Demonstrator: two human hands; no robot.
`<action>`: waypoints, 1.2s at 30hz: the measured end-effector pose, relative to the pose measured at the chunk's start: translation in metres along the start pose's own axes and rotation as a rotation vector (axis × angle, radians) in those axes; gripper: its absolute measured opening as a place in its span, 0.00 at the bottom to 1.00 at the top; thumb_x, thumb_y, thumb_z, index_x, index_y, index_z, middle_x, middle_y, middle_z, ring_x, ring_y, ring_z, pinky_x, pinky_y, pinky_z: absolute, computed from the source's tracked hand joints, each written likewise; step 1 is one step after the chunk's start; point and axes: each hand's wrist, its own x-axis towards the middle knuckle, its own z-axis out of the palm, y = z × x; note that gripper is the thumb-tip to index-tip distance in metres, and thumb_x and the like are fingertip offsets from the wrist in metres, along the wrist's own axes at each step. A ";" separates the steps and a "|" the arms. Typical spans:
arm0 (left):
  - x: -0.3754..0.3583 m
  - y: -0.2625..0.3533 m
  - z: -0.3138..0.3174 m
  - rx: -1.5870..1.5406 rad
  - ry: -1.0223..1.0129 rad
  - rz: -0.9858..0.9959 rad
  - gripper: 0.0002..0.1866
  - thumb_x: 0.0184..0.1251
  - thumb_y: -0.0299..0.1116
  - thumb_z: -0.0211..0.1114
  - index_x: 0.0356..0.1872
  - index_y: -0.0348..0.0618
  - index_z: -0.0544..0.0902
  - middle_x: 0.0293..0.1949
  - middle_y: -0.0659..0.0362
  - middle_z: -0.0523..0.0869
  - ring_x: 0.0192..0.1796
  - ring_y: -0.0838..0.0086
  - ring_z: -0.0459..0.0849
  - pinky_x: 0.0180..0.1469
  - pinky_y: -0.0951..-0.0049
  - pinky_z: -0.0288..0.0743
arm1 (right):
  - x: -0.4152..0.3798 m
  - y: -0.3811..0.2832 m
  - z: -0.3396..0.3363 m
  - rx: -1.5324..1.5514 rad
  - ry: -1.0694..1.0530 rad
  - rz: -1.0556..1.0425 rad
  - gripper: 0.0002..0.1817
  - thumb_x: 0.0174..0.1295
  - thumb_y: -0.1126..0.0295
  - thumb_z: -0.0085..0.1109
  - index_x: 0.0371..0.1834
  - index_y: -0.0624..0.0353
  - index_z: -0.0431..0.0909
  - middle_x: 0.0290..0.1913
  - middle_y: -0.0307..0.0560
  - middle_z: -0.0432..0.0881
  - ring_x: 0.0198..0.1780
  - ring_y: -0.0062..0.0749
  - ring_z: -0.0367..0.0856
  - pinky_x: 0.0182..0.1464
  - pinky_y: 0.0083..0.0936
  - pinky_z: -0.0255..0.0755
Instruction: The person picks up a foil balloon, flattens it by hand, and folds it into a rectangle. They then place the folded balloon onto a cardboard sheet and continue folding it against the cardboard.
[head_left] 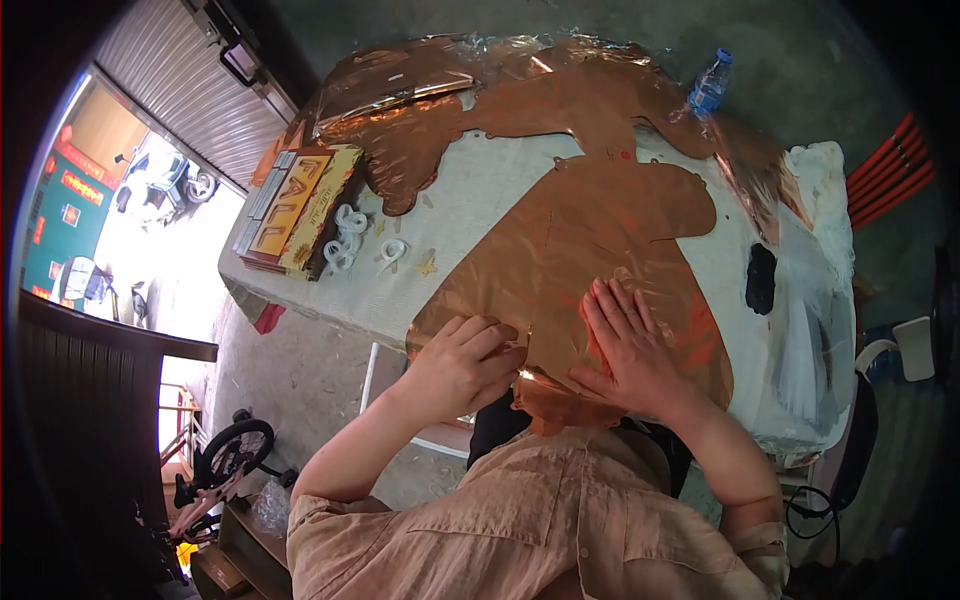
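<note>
A flat, uninflated copper-brown foil balloon (590, 235) lies across the near middle of the table, its lower edge folded over the table's front by my body. My left hand (462, 362) is closed at the balloon's lower left edge, thumb and fingers pinched together on the foil. My right hand (630, 345) rests palm down on the foil to the right, fingers stretched out. Between the hands, the foil creases and shines near the table edge. More copper foil (560, 95) spreads over the far side of the table, partly overlapping and wrinkled.
On the table's left stand boxes marked FALL (300, 215), beside white ribbon rolls (345, 235) and a small gold star (427, 264). A water bottle (710, 85) is at the far right. A black object (761, 278) and clear plastic bags (805, 340) lie on the right.
</note>
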 end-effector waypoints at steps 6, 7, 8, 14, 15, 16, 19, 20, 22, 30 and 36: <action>0.000 0.002 -0.001 0.022 -0.008 0.007 0.15 0.54 0.33 0.67 0.45 0.46 0.85 0.50 0.59 0.81 0.50 0.64 0.79 0.50 0.63 0.73 | -0.001 0.001 -0.007 0.013 -0.035 0.008 0.49 0.61 0.43 0.59 0.76 0.64 0.51 0.77 0.59 0.51 0.79 0.49 0.46 0.77 0.49 0.38; 0.000 0.002 -0.002 0.028 -0.017 0.014 0.16 0.54 0.33 0.68 0.46 0.47 0.85 0.50 0.59 0.81 0.50 0.64 0.79 0.50 0.63 0.73 | -0.001 0.001 -0.007 0.015 -0.043 0.010 0.49 0.61 0.43 0.59 0.76 0.64 0.51 0.77 0.59 0.51 0.79 0.49 0.46 0.77 0.49 0.38; 0.000 0.001 -0.003 0.035 -0.025 0.021 0.16 0.54 0.33 0.68 0.46 0.47 0.85 0.50 0.59 0.81 0.49 0.64 0.79 0.50 0.64 0.72 | 0.000 0.000 -0.007 0.016 -0.050 0.013 0.49 0.61 0.43 0.59 0.76 0.64 0.51 0.77 0.59 0.51 0.79 0.49 0.46 0.77 0.49 0.37; 0.001 0.000 -0.004 -0.020 -0.016 0.006 0.16 0.53 0.34 0.68 0.46 0.48 0.85 0.50 0.59 0.81 0.50 0.65 0.79 0.50 0.64 0.73 | -0.001 0.000 -0.004 0.017 -0.023 0.009 0.49 0.61 0.43 0.58 0.76 0.65 0.51 0.77 0.59 0.51 0.79 0.48 0.46 0.77 0.50 0.37; 0.002 0.000 -0.004 -0.021 -0.016 0.014 0.16 0.53 0.34 0.68 0.46 0.48 0.85 0.50 0.59 0.81 0.50 0.65 0.79 0.50 0.64 0.73 | -0.002 0.001 -0.004 0.014 -0.019 0.016 0.49 0.61 0.43 0.58 0.76 0.65 0.51 0.77 0.59 0.51 0.79 0.48 0.46 0.77 0.50 0.37; 0.002 0.001 -0.005 -0.011 -0.030 0.011 0.16 0.52 0.34 0.69 0.45 0.48 0.86 0.50 0.59 0.81 0.50 0.65 0.79 0.50 0.64 0.73 | -0.002 0.001 -0.003 0.015 -0.022 0.014 0.48 0.61 0.43 0.58 0.76 0.65 0.51 0.77 0.59 0.51 0.79 0.48 0.46 0.77 0.50 0.38; 0.003 0.000 -0.007 0.003 -0.053 0.015 0.17 0.51 0.33 0.69 0.45 0.48 0.86 0.51 0.59 0.81 0.50 0.65 0.79 0.50 0.64 0.73 | -0.002 0.001 -0.002 0.019 -0.019 0.014 0.48 0.62 0.42 0.56 0.76 0.65 0.52 0.77 0.59 0.51 0.79 0.49 0.46 0.77 0.51 0.38; 0.004 0.000 -0.007 0.002 -0.061 0.017 0.17 0.51 0.33 0.69 0.45 0.48 0.86 0.51 0.59 0.81 0.50 0.65 0.78 0.50 0.64 0.72 | -0.002 0.001 -0.002 0.023 -0.018 0.012 0.48 0.62 0.42 0.56 0.76 0.65 0.52 0.77 0.59 0.51 0.79 0.49 0.46 0.77 0.52 0.38; 0.004 0.000 -0.009 -0.007 -0.067 0.017 0.18 0.50 0.33 0.69 0.45 0.48 0.86 0.51 0.59 0.80 0.50 0.65 0.78 0.50 0.63 0.72 | -0.002 0.002 0.000 0.025 -0.009 0.009 0.48 0.62 0.42 0.56 0.75 0.65 0.52 0.77 0.59 0.51 0.79 0.49 0.46 0.77 0.52 0.37; 0.009 0.003 -0.015 -0.014 -0.107 0.000 0.19 0.49 0.32 0.69 0.46 0.47 0.85 0.51 0.59 0.80 0.51 0.63 0.78 0.53 0.62 0.72 | -0.002 0.005 0.005 0.040 0.019 0.005 0.49 0.61 0.40 0.56 0.75 0.64 0.52 0.77 0.59 0.52 0.79 0.49 0.46 0.77 0.53 0.36; 0.012 0.003 -0.015 -0.036 -0.115 -0.009 0.18 0.49 0.31 0.69 0.45 0.45 0.86 0.50 0.58 0.81 0.53 0.62 0.78 0.53 0.62 0.73 | 0.000 0.007 0.004 0.012 0.006 0.006 0.49 0.61 0.40 0.56 0.75 0.64 0.53 0.77 0.59 0.52 0.79 0.49 0.46 0.76 0.54 0.36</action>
